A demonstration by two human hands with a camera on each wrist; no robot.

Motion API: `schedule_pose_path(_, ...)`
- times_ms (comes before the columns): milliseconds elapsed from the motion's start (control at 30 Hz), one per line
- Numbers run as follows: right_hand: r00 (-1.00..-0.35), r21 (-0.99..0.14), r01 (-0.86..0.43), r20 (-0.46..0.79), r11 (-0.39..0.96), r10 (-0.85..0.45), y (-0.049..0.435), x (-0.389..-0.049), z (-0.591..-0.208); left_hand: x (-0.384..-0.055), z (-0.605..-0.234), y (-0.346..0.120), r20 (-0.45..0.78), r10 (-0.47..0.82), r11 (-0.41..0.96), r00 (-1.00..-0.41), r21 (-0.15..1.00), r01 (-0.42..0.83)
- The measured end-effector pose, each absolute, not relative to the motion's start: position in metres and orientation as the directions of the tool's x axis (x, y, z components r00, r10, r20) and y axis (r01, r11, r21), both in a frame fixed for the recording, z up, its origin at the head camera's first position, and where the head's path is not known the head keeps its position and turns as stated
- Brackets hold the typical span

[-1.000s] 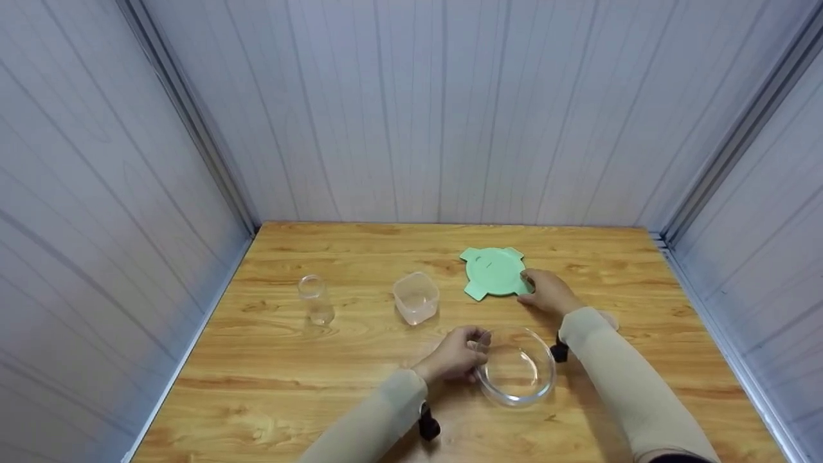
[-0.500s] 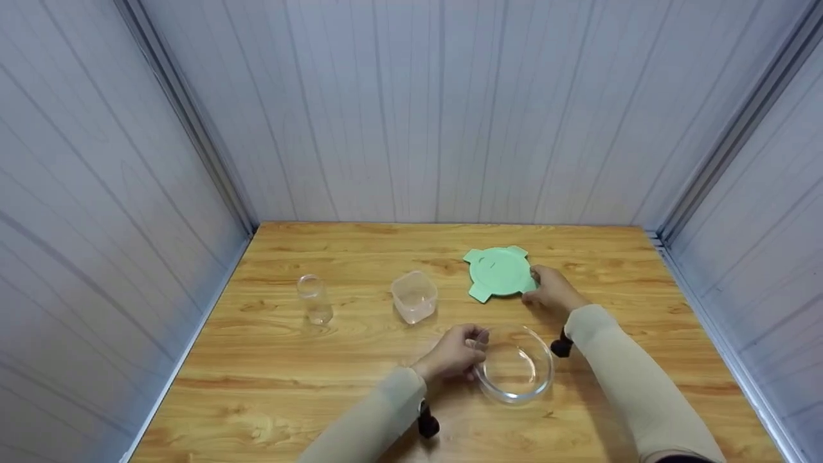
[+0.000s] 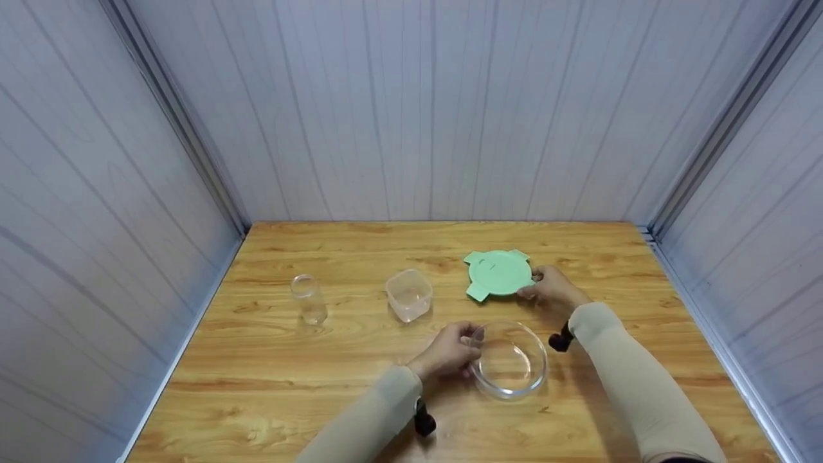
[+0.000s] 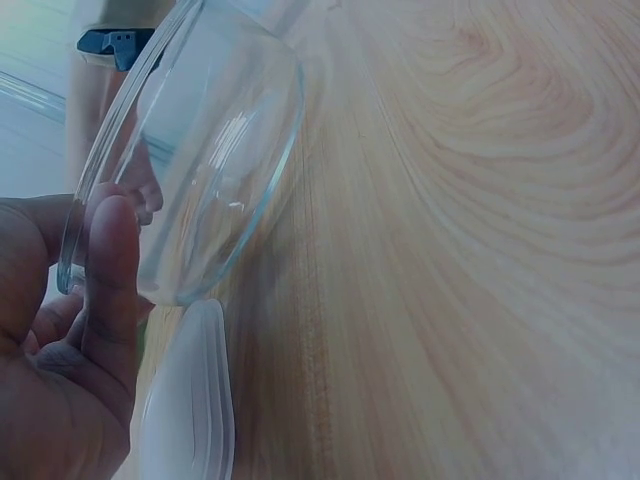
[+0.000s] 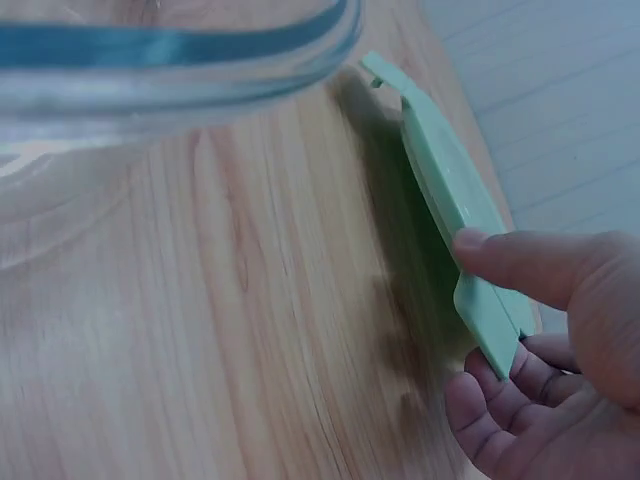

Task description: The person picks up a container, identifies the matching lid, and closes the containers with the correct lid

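Note:
In the head view my left hand [image 3: 447, 350] pinches the near-left rim of a round clear glass bowl [image 3: 511, 390], thumb on one side of the wall and fingers on the other. The bowl [image 4: 225, 140] tilts across the left wrist view. Farther back, my right hand [image 3: 554, 289] grips a light green round lid [image 3: 500, 272] with flap tabs. In the right wrist view, the thumb lies on the face of the lid [image 5: 445, 175] and curled fingers sit under one tab. A dark shadow shows on the wood beneath the lid.
A translucent square-cornered plastic container [image 3: 409, 296] stands left of the lid. Farther left is a clear drinking glass [image 3: 310, 300]. Pale panelled walls [image 3: 411, 116] close off the wooden table [image 3: 257, 386] at the back and both sides.
My right hand has drawn the lid slightly to the right. The left hand keeps its hold on the bowl's rim. A pale disc seen earlier beside the right sleeve no longer shows.

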State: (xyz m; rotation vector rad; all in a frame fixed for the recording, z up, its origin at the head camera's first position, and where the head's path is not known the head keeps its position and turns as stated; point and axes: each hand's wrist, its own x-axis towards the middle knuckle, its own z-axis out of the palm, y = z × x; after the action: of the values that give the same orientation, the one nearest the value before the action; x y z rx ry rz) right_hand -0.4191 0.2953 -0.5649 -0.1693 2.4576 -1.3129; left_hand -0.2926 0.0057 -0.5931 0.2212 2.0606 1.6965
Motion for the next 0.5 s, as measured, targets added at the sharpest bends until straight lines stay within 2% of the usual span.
schedule_pose_path(300,-0.956,-0.804,0.102,-0.243,0.585,-0.167,0.296,-0.412,-0.562,-0.292,-0.593,0.006,-0.212,0.411,0.222,-0.887,0.967,-0.128)
schedule_pose_path(500,-0.968,-0.841,0.146,-0.230,0.520,-0.099,0.294,-0.407,-0.566,-0.293,-0.592,0.005,-0.226,0.421,0.233,-0.878,0.963,-0.136)
